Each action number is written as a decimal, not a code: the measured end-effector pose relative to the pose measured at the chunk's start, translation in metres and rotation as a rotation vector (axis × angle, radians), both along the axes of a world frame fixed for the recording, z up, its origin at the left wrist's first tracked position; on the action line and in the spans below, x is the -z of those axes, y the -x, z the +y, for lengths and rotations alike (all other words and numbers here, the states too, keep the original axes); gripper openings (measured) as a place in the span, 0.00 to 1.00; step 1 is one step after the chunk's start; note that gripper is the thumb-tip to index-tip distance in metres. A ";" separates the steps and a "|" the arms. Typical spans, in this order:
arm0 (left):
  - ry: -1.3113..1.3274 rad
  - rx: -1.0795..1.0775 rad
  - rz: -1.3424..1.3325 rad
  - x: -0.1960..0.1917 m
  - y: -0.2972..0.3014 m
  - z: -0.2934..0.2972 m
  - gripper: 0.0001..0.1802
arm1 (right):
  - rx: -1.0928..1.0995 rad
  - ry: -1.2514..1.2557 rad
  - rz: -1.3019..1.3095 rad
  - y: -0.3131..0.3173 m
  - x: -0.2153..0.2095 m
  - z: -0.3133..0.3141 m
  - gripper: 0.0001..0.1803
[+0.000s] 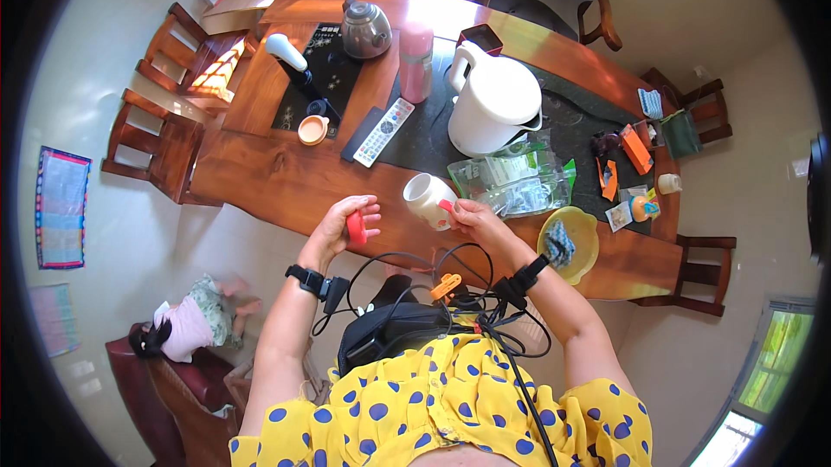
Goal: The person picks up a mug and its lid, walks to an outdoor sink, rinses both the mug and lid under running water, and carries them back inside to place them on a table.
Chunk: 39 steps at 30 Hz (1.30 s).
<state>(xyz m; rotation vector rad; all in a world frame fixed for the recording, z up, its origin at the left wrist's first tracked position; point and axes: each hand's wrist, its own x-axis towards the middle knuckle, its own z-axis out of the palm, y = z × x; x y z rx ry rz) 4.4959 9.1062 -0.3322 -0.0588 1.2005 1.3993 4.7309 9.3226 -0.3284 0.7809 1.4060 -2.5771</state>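
Observation:
My left hand (332, 226) is held at the table's near edge, its fingers curled round a small red rounded piece (356, 227). Its exact kind is partly hidden by the hand. Just to the right, my right hand (478, 221) grips a white mug (425, 197) by its red handle. The mug is tilted, its open mouth turned up and to the left, with a red pattern low on its side. Beyond the mug lies a clear plastic bag (512, 180) with green edges, and a white lidded jug (498, 108) stands behind that.
On the wooden table (260, 177) are a remote control (383, 132), a small orange-lined cup (312, 128), a pink flask (415, 64) and a kettle (365, 30). A yellow bowl (578, 270) with a blue cloth sits right. Black cables (511, 341) hang between my wrists. A person (195, 320) is at lower left.

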 end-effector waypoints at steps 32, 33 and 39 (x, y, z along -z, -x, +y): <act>0.011 -0.224 -0.288 0.048 0.008 0.046 0.17 | -0.138 -0.217 -0.253 -0.037 0.044 0.028 0.15; 0.011 -0.224 -0.286 0.052 0.008 0.047 0.17 | -0.149 -0.288 -0.267 -0.040 0.052 0.028 0.14; 0.038 -0.228 -0.232 0.058 0.004 0.056 0.14 | -0.076 -0.402 -0.238 -0.043 0.071 0.025 0.13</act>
